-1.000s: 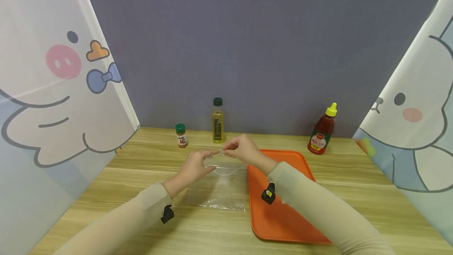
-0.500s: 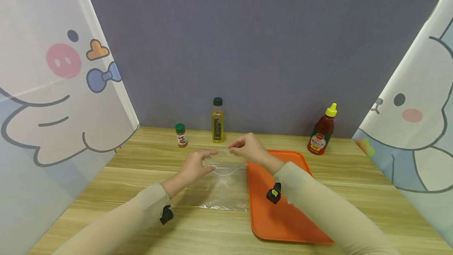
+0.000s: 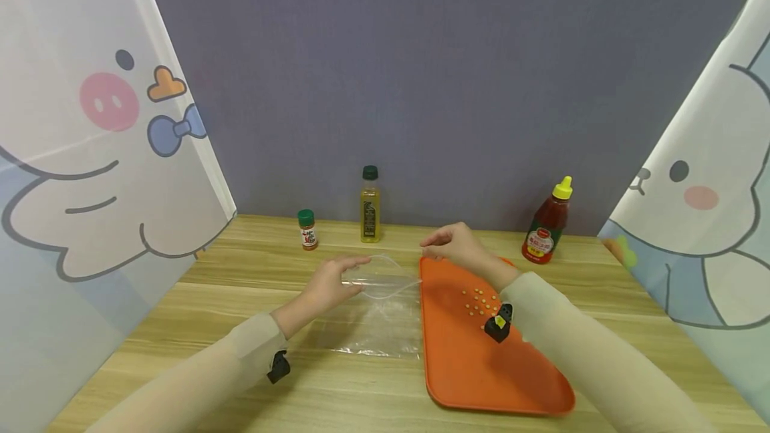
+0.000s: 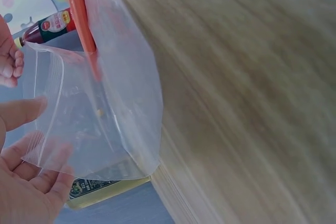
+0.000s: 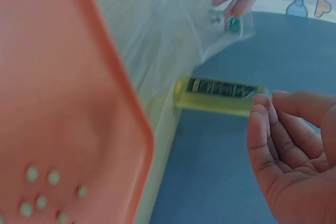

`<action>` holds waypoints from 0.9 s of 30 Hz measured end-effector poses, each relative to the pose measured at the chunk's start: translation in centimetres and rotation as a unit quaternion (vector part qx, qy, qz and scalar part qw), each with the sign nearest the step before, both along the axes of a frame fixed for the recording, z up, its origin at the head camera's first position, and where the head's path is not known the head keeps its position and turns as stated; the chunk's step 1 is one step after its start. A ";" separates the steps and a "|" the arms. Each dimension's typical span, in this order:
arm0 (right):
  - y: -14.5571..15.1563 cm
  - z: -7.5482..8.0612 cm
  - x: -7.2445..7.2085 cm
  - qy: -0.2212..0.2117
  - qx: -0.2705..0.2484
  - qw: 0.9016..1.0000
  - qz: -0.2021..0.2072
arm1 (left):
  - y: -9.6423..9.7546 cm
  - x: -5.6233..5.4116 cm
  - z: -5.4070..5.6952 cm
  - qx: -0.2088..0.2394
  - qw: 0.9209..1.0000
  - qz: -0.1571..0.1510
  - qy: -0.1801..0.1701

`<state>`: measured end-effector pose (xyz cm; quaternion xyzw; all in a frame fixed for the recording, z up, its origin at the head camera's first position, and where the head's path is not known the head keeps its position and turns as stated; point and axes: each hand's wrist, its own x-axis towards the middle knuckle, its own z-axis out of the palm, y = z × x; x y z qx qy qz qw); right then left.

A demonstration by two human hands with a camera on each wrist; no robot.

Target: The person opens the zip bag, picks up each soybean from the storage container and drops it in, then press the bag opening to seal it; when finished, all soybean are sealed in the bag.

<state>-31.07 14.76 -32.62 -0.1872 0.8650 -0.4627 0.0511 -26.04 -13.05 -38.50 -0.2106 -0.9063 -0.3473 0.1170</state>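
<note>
A clear zip bag (image 3: 375, 319) stands on the table with its mouth spread. My left hand (image 3: 327, 286) holds it at the left side of the mouth, thumb (image 4: 23, 113) in front and fingers (image 4: 50, 182) partly behind the plastic. A small yellowish speck (image 4: 100, 113) shows at the bag. My right hand (image 3: 460, 249) hovers over the far left part of the orange tray (image 3: 475, 379), apart from the bag. In the right wrist view its thumb and fingertips are close together, fingers loosely bent, with nothing visible between them. Several small pale beans (image 3: 476, 306) lie on the tray.
Behind the bag stands an oil bottle (image 3: 369, 209), with a green-capped spice jar (image 3: 308, 231) to its left. A red sauce bottle (image 3: 544, 229) with a yellow cap stands past the tray's far right corner. A grey partition (image 3: 421, 85) rises behind the wooden table.
My right hand has left the bag's mouth and moved right over the tray, bringing the beans into sight. The left hand stays at the bag, whose mouth now looks plainly open.
</note>
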 end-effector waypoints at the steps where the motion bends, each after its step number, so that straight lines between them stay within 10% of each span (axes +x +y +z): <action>1: 0.4 -0.1 0.0 0.001 0.004 1.000 0.001 | 0.0 0.0 0.0 -0.002 1.000 -0.003 0.004; 27: 7.5 -5.6 -0.9 -0.032 0.117 0.992 0.024 | -0.2 0.1 -0.5 0.012 1.000 -0.011 -0.015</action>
